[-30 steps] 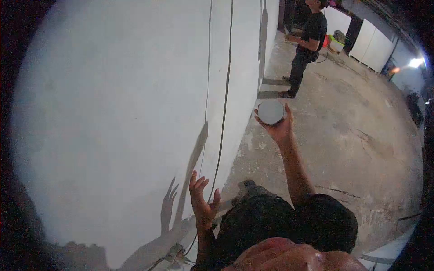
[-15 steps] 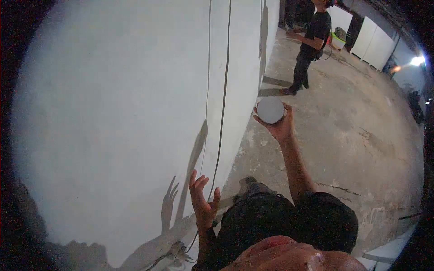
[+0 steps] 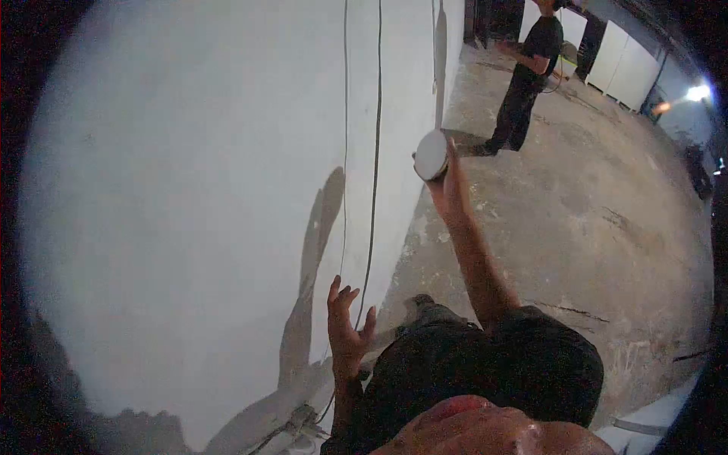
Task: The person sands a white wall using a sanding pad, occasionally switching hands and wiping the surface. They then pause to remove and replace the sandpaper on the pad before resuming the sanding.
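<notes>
Held up by my right hand is a round, flat-faced white object, its pale disc face tilted toward the wall. The fingers wrap round its back and edge. Lower and to the left, my left hand is raised beside the white wall, fingers apart and nothing in it. Two thin dark cables hang down the wall just above and behind my left hand. Shadows of my arms fall on the wall.
A person in dark clothes stands on the concrete floor beyond my right hand. White panels stand at the back right, near a bright lamp. More cables lie at the wall's foot.
My right hand has moved up and left with the white object, whose face has turned toward the wall. My left hand has shifted slightly. The other person's arms and legs have moved a little.
</notes>
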Demonstrator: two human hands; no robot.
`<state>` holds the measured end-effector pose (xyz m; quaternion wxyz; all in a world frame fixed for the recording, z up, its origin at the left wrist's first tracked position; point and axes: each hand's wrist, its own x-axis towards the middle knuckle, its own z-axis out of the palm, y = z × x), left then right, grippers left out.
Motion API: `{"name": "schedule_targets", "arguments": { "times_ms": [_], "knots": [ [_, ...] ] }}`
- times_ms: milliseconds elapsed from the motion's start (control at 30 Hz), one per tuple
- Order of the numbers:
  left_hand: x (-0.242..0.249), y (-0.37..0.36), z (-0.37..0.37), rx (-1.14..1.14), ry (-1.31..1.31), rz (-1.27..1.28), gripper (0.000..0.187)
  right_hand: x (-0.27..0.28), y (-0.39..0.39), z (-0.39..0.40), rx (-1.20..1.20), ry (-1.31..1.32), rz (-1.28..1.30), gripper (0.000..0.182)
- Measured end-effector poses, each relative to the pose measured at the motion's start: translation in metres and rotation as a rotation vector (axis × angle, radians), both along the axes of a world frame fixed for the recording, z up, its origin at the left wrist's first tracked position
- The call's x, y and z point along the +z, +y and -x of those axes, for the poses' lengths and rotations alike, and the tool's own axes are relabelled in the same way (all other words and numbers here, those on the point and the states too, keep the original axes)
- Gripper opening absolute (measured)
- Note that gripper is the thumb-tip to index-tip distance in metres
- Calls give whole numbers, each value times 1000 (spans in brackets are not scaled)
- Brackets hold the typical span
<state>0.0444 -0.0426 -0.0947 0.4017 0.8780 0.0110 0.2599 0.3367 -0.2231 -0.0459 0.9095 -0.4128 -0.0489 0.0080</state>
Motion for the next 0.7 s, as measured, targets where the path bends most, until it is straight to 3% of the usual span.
{"name": "schedule_targets", "arguments": {
  "times_ms": [100,167,200,233,267,300,333,367,400,500,533,567,633,700],
  "knots": [
    [-15,1,0,-11,39,69,51,24,30,-1,-144,-198,201,57],
    [-15,-1,-2,-14,109,148,60,46,51,11,-137,-213,119,50],
    [-16,2,-2,-22,111,56,68,51,60,13,-188,-304,248,47],
    [-22,5,-2,-10,115,53,68,52,70,10,-238,-395,378,44],
    [-27,7,-3,-24,121,12,67,55,87,3,-333,-560,342,40],
    [-31,10,-4,-40,126,-30,66,56,94,9,-266,-504,376,40],
    [-34,12,-7,-51,193,144,60,53,105,6,-315,-557,461,40],
    [-32,11,-6,-44,192,143,60,55,113,7,-365,-612,546,40],
    [-27,11,-5,-34,222,138,58,59,116,17,-175,-509,464,41],
    [-22,13,0,-13,234,96,53,43,118,13,-248,-586,414,43],
    [-24,15,0,-8,210,61,52,36,112,11,-144,-536,305,56],
    [-27,17,-2,1,198,67,52,29,105,3,-202,-488,258,60],
    [-36,25,-1,11,229,55,55,9,86,-27,-170,-472,37,65],
    [-50,29,0,8,190,73,55,13,65,-32,-183,-276,-152,64]
  ]
}}
